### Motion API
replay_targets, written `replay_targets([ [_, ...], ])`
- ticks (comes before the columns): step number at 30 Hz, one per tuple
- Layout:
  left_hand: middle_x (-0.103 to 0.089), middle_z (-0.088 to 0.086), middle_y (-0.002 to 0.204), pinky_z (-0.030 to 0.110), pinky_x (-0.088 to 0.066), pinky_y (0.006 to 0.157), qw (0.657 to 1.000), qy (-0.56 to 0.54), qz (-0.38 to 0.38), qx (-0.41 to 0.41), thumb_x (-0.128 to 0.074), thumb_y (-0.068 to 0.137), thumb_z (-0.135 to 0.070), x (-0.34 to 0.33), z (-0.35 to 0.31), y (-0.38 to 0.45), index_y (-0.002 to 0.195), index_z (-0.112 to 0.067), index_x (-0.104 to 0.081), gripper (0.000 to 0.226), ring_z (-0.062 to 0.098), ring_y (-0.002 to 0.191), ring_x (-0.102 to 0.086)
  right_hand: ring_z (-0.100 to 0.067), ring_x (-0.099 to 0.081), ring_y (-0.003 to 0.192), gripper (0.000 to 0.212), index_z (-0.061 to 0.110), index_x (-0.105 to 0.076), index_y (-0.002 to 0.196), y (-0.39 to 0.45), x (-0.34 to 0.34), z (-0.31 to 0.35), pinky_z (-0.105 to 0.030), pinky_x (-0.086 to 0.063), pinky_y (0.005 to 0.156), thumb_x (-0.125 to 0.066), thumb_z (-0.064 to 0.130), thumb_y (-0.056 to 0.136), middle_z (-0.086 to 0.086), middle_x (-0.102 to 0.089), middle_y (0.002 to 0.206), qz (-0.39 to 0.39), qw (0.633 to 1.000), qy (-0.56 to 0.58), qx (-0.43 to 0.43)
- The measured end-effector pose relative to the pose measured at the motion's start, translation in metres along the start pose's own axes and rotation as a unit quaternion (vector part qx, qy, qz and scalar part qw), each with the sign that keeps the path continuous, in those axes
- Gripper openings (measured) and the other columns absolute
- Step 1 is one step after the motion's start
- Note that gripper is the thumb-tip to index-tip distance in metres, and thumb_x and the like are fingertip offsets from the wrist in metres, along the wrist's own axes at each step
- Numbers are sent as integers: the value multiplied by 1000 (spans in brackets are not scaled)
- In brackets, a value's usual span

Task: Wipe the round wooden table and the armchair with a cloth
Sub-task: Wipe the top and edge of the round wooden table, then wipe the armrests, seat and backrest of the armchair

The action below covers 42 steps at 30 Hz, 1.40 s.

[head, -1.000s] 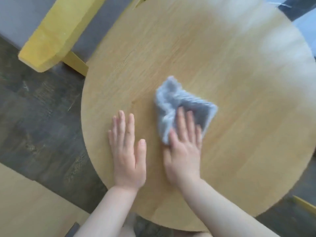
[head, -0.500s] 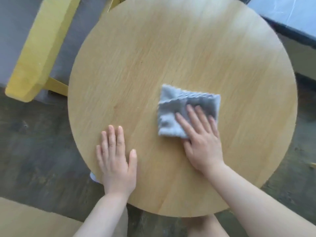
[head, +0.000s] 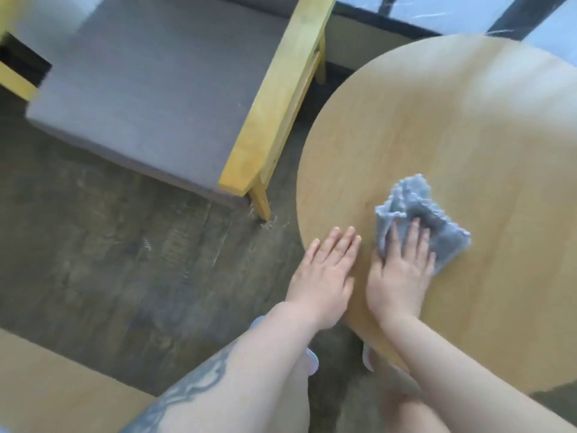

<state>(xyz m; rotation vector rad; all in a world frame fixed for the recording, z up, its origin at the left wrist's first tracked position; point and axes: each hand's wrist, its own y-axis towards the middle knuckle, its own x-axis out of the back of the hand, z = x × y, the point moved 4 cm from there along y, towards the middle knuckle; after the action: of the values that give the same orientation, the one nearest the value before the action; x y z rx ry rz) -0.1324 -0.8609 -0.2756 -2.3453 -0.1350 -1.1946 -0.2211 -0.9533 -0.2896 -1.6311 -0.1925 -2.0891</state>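
The round wooden table [head: 452, 126] fills the right side of the head view. A crumpled grey cloth [head: 415, 207] lies near its left edge. My right hand [head: 401, 273] presses flat on the near part of the cloth, fingers straight. My left hand [head: 326, 270] rests flat on the table's left rim, just beside the right hand, holding nothing. The armchair [head: 150, 98], with a grey seat cushion and yellow wooden arms, stands to the left of the table.
Dark grey floor [head: 109, 251] lies between the chair and me. A light wooden surface [head: 46, 389] sits at the bottom left corner. A dark-framed window or ledge [head: 406, 20] runs behind the table. My legs show below the table edge.
The cloth and my right hand have slid back toward the table's left edge, next to my left hand. The view has swung left, bringing the armchair seat into sight.
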Motion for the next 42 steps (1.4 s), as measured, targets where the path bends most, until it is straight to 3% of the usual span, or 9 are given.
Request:
replay_targets([
  [5,6,-10,160,27,15,116,997,-57,47,-36,-36,97,-28,4,12,2,154,-21,-4,66,5,144,17,-25,-23,143,65,25,-34,146,-37,4,-43,-42,-15,114,-36,29,81,-1,-26,155,67,970,-96,211],
  [9,13,-11,159,32,17,116,986,-164,31,15,-36,99,-38,6,-1,9,154,-22,-3,66,3,142,21,-31,-14,146,67,7,-39,145,1,4,-37,-51,-12,115,-32,37,86,-12,-17,159,-12,989,-11,-150],
  [15,32,-7,153,28,21,113,981,-189,42,25,-36,97,-44,23,-2,32,151,-22,16,78,2,136,36,-14,-10,148,61,29,-24,149,-42,-4,2,-38,-12,117,-36,42,90,11,-11,161,77,958,-61,269],
  [21,16,-5,159,28,17,115,985,-106,113,-78,-35,99,-43,55,6,80,153,-19,2,71,4,142,22,-37,-21,142,64,3,-45,139,43,-2,14,-59,-19,110,-33,38,86,-19,-24,155,-37,991,-25,-126],
  [27,13,-9,159,26,9,118,973,-110,179,-95,-36,99,-37,92,29,104,153,-19,7,71,1,143,18,-13,-9,148,51,25,-39,139,32,0,23,-32,-7,117,-17,49,100,10,-11,161,49,972,-68,219],
  [29,11,-9,160,23,11,116,968,-99,202,-113,-36,100,-36,98,32,108,153,-19,5,69,2,143,17,-17,-14,147,50,22,-40,141,63,16,-3,-38,-12,116,-22,45,100,4,-17,160,30,988,-59,140],
  [32,16,-7,159,22,13,113,960,-84,239,-117,-35,100,-36,101,31,109,153,-18,3,68,4,143,20,-35,-33,135,51,-3,-58,122,89,15,8,-51,-23,109,-39,30,88,-20,-42,146,-123,978,12,-169],
  [37,-1,-2,161,25,8,117,944,-22,283,-168,-38,99,-29,124,44,116,153,-14,-10,63,8,146,7,-32,-49,109,31,14,-67,101,75,11,63,-39,-34,94,-46,17,77,-11,-63,122,-104,967,133,-191],
  [42,-3,-9,160,23,14,116,939,35,216,-265,-27,99,-26,182,117,119,153,-20,-13,56,5,145,12,-28,-48,84,7,36,-49,93,41,51,113,-33,-34,73,-48,37,86,-11,-54,92,-144,895,251,-338],
])
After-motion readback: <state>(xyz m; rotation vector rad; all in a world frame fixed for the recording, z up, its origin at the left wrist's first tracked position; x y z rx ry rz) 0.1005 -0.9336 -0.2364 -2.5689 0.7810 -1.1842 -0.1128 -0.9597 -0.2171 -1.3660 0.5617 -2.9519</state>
